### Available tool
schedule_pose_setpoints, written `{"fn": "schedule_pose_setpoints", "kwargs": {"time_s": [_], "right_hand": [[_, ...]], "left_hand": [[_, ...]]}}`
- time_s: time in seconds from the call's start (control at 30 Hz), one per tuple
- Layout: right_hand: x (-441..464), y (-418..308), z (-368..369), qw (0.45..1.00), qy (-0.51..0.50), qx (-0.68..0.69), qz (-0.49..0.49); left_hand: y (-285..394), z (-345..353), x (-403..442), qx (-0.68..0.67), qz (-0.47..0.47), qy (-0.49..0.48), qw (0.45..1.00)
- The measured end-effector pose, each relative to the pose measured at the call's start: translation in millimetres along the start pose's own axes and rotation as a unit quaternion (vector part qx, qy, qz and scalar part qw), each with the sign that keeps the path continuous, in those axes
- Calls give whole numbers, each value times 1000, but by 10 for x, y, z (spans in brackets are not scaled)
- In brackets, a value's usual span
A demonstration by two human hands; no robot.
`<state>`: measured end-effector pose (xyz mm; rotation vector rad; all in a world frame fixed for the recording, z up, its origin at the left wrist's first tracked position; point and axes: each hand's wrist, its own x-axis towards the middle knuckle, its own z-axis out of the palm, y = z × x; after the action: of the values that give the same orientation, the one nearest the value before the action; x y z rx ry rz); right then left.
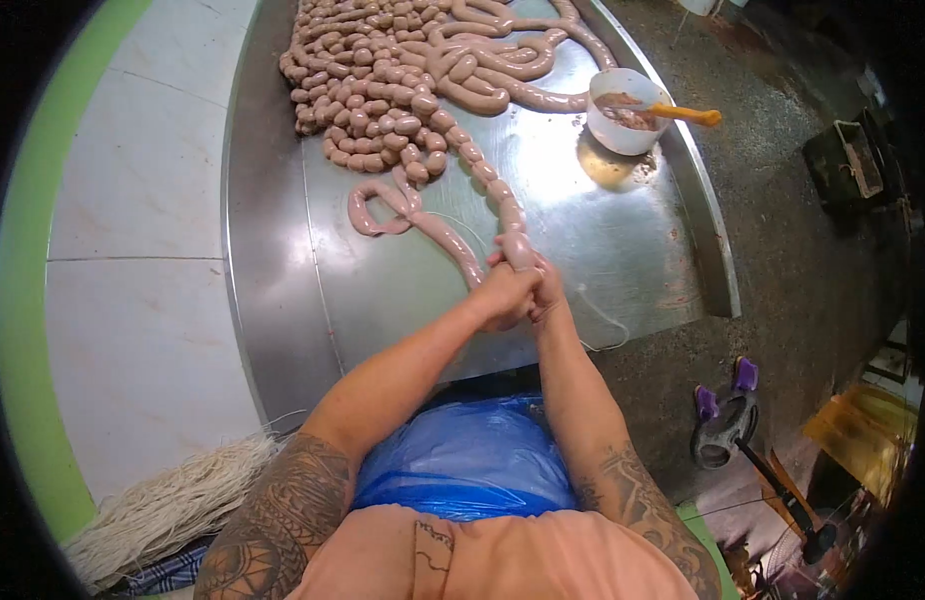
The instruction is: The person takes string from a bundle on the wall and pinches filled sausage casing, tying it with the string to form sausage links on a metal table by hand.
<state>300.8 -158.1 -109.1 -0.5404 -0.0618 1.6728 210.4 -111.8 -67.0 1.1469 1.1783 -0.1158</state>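
My left hand (508, 299) and my right hand (549, 284) are pressed together near the front of the steel table (403, 300). Both are closed around a pale pink sausage (518, 250), whose end bulges above the fingers. From it, a chain of tied links (478, 165) runs up to the pile of small sausages (383, 100). An untied length of sausage casing (443, 240) curves away on the left, its near end reaching my left hand. Thin white string (611, 325) trails off to the right of my hands. Exactly how the fingers grip is partly hidden.
Long unlinked sausage coils (493, 75) lie at the far end. A white tub (623, 125) with meat residue and a yellow-handled tool (683, 114) stands by the raised right edge. A bundle of string (173, 500) hangs at lower left. A dark bin (845, 165) is on the floor.
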Motion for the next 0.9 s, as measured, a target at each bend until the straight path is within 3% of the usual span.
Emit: {"fn": "schedule_pose_setpoints", "kwargs": {"time_s": [0.03,0.07,0.1,0.13,0.2,0.23,0.27,0.3,0.33,0.37,0.4,0.43,0.5,0.53,0.57,0.6,0.63,0.67,0.7,0.73,0.77,0.83,0.9], "right_hand": [[5,-8,-99,1000,6,0,-6],[15,-19,-364,983,28,-180,7],[-83,-132,-575,932,58,-356,22],[-401,-389,-546,744,117,-645,-126],[-1351,-975,-678,700,206,-648,-217],[-2011,-1330,-703,639,291,-673,-231],[-2802,-1737,-978,479,350,-766,-247],[-3648,-2141,-892,443,497,-716,-208],[-4759,-2597,-1055,337,554,-729,-221],[-5872,-2861,-1176,403,617,-541,-405],[-6796,-3038,-1097,392,632,-416,-523],[-7475,-3080,-907,323,643,-352,-599],[-8095,-3111,-445,336,482,-331,-738],[-7451,-2905,22,379,356,-363,-774],[-6479,-2649,715,432,223,-383,-785],[-5496,-2347,1113,453,144,-416,-775],[-4914,-2055,1149,529,71,-443,-720],[-4161,-1788,1217,573,77,-516,-632],[-3345,-1528,1343,597,77,-623,-500],[-2669,-1298,1421,618,60,-676,-395],[-2145,-1082,1269,652,60,-671,-348],[-1511,-688,533,713,94,-619,-314],[-1131,-339,-164,822,192,-475,-247]], "left_hand": [[52,-3,-23,3,0,-8,1000],[18,-13,16,-96,-16,-21,995],[-3,7,62,-193,-34,-41,980],[-16,31,102,-179,-48,-44,982],[-151,14,349,-217,-92,-99,967],[-253,-7,525,-270,-124,-146,944],[-254,-42,588,-305,-94,-150,936],[-256,-52,648,-342,-65,-150,926],[-211,-21,644,-340,-70,-166,923],[-122,-8,611,-420,-80,-96,899],[-61,-7,605,-493,-90,-22,865],[-92,19,685,-489,-94,-32,867],[-340,123,996,-458,-76,-86,881],[-438,172,994,-184,66,-86,977],[-531,221,983,104,189,-11,976],[-357,343,619,281,343,116,889],[-227,410,328,437,470,236,730],[-221,395,202,496,433,239,713],[-232,372,213,500,433,243,709],[-278,339,245,519,365,174,753],[-331,294,244,529,287,105,792],[-305,337,195,348,186,58,917],[-312,291,103,255,263,47,929]]}}
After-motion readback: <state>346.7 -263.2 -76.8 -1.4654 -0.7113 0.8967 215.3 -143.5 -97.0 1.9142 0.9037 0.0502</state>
